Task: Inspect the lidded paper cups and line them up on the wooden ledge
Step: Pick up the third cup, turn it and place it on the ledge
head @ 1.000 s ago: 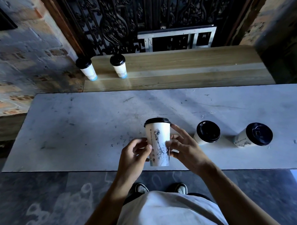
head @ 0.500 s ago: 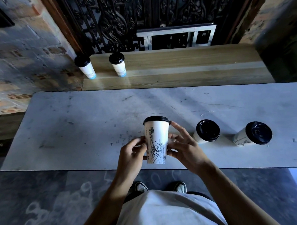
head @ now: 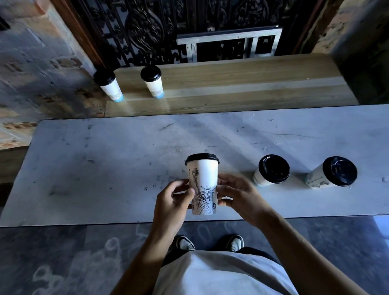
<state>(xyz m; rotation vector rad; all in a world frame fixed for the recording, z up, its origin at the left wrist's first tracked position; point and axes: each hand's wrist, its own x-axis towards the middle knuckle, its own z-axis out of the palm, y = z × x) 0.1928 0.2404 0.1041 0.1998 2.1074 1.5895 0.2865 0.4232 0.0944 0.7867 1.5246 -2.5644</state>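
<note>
I hold a white paper cup (head: pixel 203 181) with a black lid and a Statue of Liberty drawing upright above the near edge of the white marble table (head: pixel 112 166). My left hand (head: pixel 173 200) grips its left side and my right hand (head: pixel 238 196) its right side. Two more lidded cups stand on the table to the right, one closer (head: pixel 271 173) and one further right (head: pixel 332 174). At the left end of the wooden ledge (head: pixel 236 84) stand two lidded cups, one at the corner (head: pixel 108 84) and one beside it (head: pixel 152 80).
A dark ornate iron grille (head: pixel 150 22) and a metal frame (head: pixel 229 44) rise behind the ledge. Brick wall lies to the left. My shoes (head: pixel 209 244) and grey shirt show below the table's near edge.
The cup has been turned in my hands, so the Statue of Liberty drawing now faces me more fully. It stays in about the same place.
</note>
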